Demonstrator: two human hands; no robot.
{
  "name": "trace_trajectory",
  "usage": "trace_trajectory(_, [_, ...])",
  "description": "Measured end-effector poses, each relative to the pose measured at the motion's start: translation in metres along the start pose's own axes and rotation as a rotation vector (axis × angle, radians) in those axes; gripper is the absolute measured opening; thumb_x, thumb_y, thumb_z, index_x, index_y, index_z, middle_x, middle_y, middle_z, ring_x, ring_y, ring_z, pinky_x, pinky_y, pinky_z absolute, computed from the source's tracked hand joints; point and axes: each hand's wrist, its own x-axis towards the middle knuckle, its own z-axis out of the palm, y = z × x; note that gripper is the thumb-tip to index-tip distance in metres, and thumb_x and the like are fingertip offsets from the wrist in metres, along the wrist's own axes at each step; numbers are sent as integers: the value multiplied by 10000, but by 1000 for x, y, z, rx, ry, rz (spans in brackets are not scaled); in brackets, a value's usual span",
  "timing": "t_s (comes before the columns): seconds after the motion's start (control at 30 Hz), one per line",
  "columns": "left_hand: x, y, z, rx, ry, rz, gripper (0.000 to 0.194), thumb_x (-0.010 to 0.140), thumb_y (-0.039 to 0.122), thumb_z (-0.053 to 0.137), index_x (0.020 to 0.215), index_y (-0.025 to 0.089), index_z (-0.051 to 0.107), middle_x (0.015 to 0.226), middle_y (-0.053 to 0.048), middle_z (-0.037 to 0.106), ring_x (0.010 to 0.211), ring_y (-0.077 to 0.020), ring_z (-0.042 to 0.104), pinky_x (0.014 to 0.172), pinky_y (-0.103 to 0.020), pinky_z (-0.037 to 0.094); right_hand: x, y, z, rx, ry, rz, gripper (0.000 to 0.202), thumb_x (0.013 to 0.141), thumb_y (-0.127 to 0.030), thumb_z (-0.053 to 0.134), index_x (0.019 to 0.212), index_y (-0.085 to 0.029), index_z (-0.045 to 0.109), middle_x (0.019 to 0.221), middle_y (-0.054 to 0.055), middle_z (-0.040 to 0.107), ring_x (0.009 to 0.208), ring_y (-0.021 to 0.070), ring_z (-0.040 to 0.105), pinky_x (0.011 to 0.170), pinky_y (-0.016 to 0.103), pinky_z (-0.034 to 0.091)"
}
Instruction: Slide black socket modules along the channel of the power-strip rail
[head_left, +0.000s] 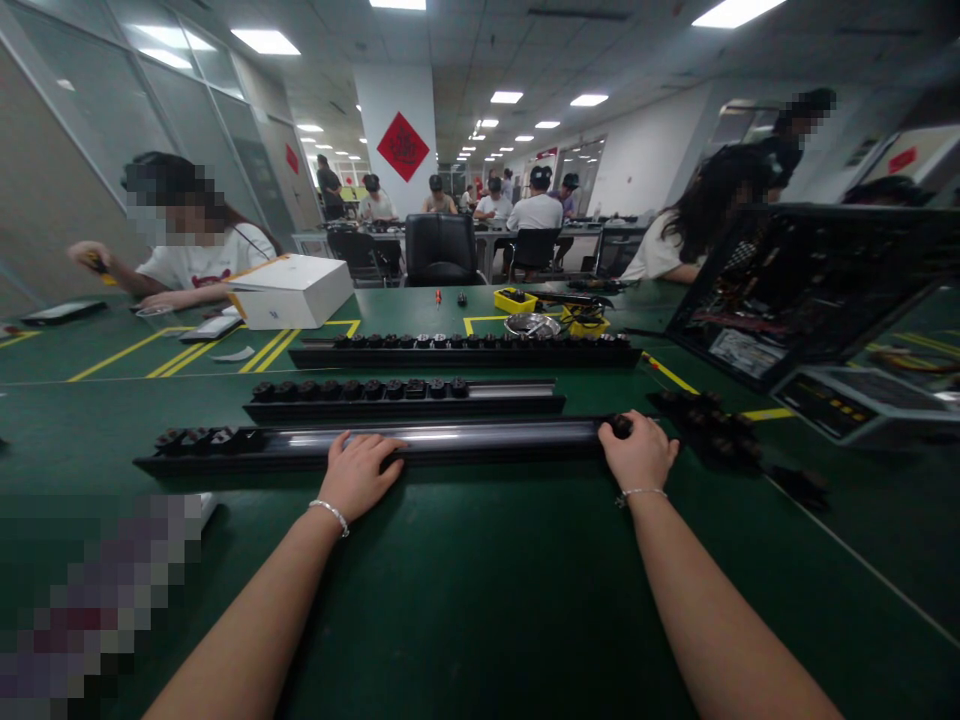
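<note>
A long black rail with a shiny channel lies across the green table in front of me. At its left end sit several black round modules. My left hand rests on the rail's near side left of the middle, fingers outstretched and holding nothing. At the rail's right end, my right hand has its fingers closed round a small black round module, partly hidden by the fingers. Whether that module sits in the channel I cannot tell. Right of this hand is a pile of loose black modules.
Behind lie a partly filled rail and a longer rail lined with modules. Farther back are a white box, a metal bowl and yellow bins. An open computer case stands right. People sit around.
</note>
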Motion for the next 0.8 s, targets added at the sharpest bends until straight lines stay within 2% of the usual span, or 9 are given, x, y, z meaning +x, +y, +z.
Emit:
trace_trajectory(0.3, [1, -1, 1, -3, 8, 4, 286, 842, 384, 452, 1054, 301, 626, 927, -18, 677, 981, -227, 588, 1030, -517, 228, 3, 4, 1, 21, 28, 10, 397, 727, -425, 483, 999, -154, 585, 1125, 139, 598, 1059, 283, 499, 1006, 527, 254])
trace_trajectory(0.67, [-4, 1, 1, -37, 24, -34, 293, 842, 390, 456, 1072, 296, 612, 971, -23, 664, 1048, -235, 555, 1087, -572, 79, 5, 2, -4, -22, -20, 86, 424, 717, -428, 498, 1031, -163, 604, 1067, 132, 609, 1030, 307, 502, 987, 528, 270])
trace_trajectory(0.8, [-6, 3, 2, -45, 24, -42, 304, 847, 397, 447, 1087, 295, 605, 1001, -25, 660, 1064, -235, 547, 1098, -556, 93, 5, 4, -5, -35, -38, 84, 432, 716, -431, 504, 1031, -153, 606, 1046, 142, 607, 1008, 326, 506, 960, 535, 294])
